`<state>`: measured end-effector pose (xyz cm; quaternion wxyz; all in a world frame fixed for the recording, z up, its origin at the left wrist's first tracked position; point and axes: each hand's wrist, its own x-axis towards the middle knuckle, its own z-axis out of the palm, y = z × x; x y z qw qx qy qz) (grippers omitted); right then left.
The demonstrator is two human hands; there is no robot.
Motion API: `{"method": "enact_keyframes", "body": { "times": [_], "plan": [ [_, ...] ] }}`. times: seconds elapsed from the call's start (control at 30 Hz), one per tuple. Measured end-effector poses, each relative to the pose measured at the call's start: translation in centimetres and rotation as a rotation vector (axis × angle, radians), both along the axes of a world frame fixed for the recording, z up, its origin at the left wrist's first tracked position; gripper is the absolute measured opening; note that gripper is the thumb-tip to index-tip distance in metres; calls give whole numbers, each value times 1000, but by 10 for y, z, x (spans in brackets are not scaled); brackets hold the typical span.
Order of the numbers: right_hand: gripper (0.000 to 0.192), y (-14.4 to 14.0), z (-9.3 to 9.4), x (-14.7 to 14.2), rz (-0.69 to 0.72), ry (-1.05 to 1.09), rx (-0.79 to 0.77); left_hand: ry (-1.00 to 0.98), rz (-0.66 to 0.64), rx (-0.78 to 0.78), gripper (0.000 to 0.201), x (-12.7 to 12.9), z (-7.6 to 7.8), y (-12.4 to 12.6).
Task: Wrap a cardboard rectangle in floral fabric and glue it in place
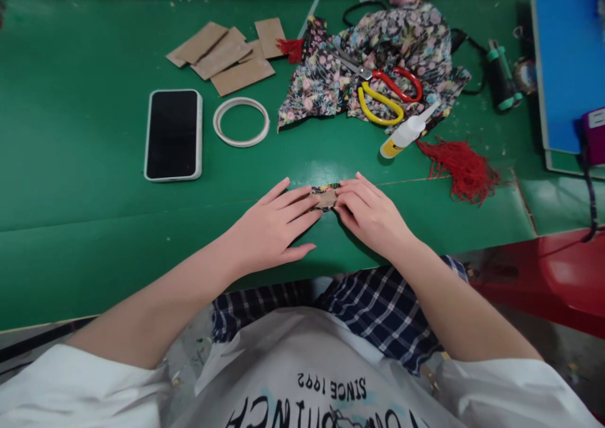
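Note:
A small cardboard piece [327,199] with floral fabric along its edges lies on the green table near the front edge. My left hand [269,229] lies over its left end, fingers stretched out and spread, with the fingertips on the cardboard. At the right end, my right hand [373,214] has its fingers bent together, pinching the edge of the fabric-edged piece. Both ends of the piece are partly hidden under my fingers. Behind my right hand stands a white glue bottle [401,139] with a yellow label, tilted in view.
Scissors [378,87] with red and yellow handles rest on crumpled floral fabric [406,37]. Cardboard pieces [246,75], a tape roll [216,122] and a phone [196,135] lie at the left. Red threads [466,169] and a blue board [567,69] are at the right.

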<state>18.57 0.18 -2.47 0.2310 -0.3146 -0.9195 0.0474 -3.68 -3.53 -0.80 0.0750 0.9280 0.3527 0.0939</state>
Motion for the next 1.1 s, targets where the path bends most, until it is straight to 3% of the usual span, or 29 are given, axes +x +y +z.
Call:
{"method": "enact_keyframes", "body": {
  "times": [0.3,0.67,0.97,1.1],
  "plan": [
    [18,2,3,-2,-27,-15,-61,-12,17,34,51,1,-2,-2],
    [17,4,3,-2,-15,-22,-29,64,34,97,58,6,-6,-4],
    [16,5,2,-2,-21,-17,-59,-42,33,-42,69,-2,-4,2],
    [17,5,3,-2,-24,-11,-64,-57,-3,-115,55,-8,0,5]
  ]
}}
